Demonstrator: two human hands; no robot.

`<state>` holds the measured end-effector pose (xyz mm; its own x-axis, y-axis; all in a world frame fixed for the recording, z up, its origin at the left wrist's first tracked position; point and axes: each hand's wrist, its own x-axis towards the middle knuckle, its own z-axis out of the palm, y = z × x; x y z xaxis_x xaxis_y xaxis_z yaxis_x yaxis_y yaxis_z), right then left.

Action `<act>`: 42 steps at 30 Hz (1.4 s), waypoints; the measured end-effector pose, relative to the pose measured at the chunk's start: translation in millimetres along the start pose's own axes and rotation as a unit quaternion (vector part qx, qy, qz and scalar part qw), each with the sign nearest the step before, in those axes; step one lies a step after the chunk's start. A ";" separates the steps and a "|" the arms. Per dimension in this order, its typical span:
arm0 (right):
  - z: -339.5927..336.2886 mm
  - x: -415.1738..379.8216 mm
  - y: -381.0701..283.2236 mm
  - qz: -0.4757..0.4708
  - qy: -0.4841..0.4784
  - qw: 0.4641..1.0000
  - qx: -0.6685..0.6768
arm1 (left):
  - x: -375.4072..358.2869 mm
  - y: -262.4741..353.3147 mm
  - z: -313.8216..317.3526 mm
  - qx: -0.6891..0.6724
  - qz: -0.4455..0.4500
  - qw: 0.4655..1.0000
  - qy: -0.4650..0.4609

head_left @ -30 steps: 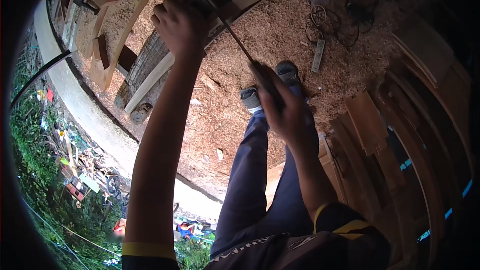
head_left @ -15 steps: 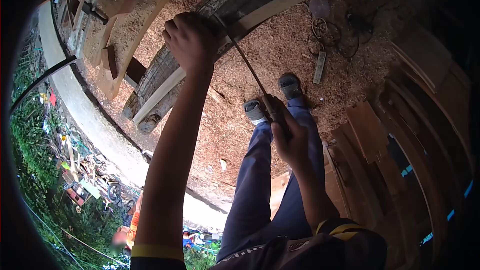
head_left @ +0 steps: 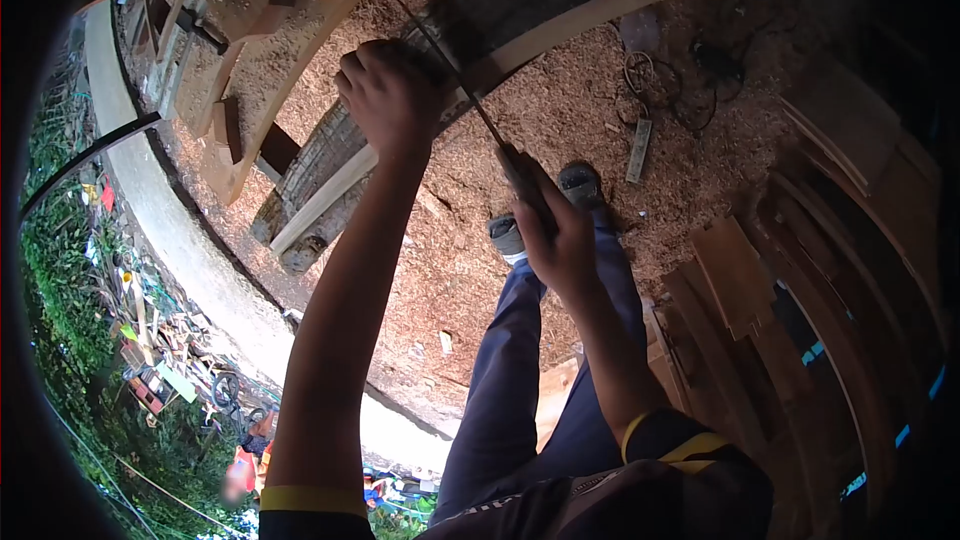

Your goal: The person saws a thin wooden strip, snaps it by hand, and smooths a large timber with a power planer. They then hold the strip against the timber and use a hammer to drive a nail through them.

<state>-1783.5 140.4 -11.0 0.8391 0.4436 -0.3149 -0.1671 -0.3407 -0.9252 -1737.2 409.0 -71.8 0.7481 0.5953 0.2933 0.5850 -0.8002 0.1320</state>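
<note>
My right hand (head_left: 562,245) is wrapped round the dark handle of a handsaw (head_left: 478,106), seen nearly edge-on. Its thin blade runs up and left across a pale wooden strip (head_left: 325,199), with the tip out beyond the far side. Just left of the blade, my left hand (head_left: 390,105) presses down on the strip, fingers curled over it. Under the strip is a weathered timber beam (head_left: 318,150); its middle is hidden by my left hand and forearm. Whether the blade has cut into the wood cannot be made out.
Wood shavings (head_left: 500,300) cover the ground around my shoes (head_left: 579,183). A power strip (head_left: 638,150) and cables lie at the right. Stacked boards (head_left: 730,275) stand at lower right, curved wooden pieces (head_left: 290,70) at upper left. A person (head_left: 245,470) is outside, lower left.
My right hand has pushed the saw forward, up and to the left, so more blade reaches past the strip. My left hand stays on the wood; the view has shifted slightly.
</note>
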 end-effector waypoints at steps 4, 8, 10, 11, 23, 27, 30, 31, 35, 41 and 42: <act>-17.5 -23.5 -6.3 -0.039 -0.004 0.999 -0.008 | -1.5 5.8 -2.7 -0.021 -0.015 1.000 0.010; -8.1 13.0 -31.0 0.109 -0.075 0.991 -0.013 | -0.2 6.4 -6.8 -0.017 0.010 0.999 0.025; -16.3 -20.6 -8.5 -0.004 -0.022 0.999 0.029 | 0.7 5.4 -2.5 -0.012 0.001 1.000 0.025; -34.3 -29.4 -17.2 -0.081 -0.034 0.993 -0.074 | -0.1 4.1 0.4 -0.009 -0.003 1.000 0.023; -14.1 -20.1 2.0 -0.040 0.007 0.999 0.005 | 2.4 11.0 -11.5 -0.002 -0.017 1.000 0.006; 5.2 14.5 -0.8 -0.021 -0.007 1.000 -0.016 | 0.5 7.1 -5.1 -0.005 -0.024 1.000 0.009; -27.0 -22.7 -7.5 -0.081 0.007 0.996 -0.043 | 1.3 13.5 -7.8 -0.024 -0.036 0.998 0.035; -30.0 -24.8 -8.9 -0.072 0.003 0.997 -0.033 | -0.8 13.5 -8.3 -0.018 -0.032 0.999 0.027; -5.6 9.2 -4.0 0.029 -0.045 0.998 -0.022 | -2.2 5.3 -6.3 -0.016 -0.001 1.000 0.007; -29.5 -31.6 -6.1 -0.004 -0.014 1.000 -0.012 | -2.8 5.2 -5.8 -0.032 -0.011 0.999 0.006; -26.6 -26.2 -2.1 0.033 -0.031 0.999 -0.013 | -0.3 6.8 -7.9 -0.036 -0.012 0.999 0.006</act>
<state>-1791.4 107.4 4.9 0.7926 0.4693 -0.3892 -0.2074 -0.3927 -0.8960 -1735.9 402.8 -63.5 0.7296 0.6139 0.3013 0.5788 -0.7890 0.2062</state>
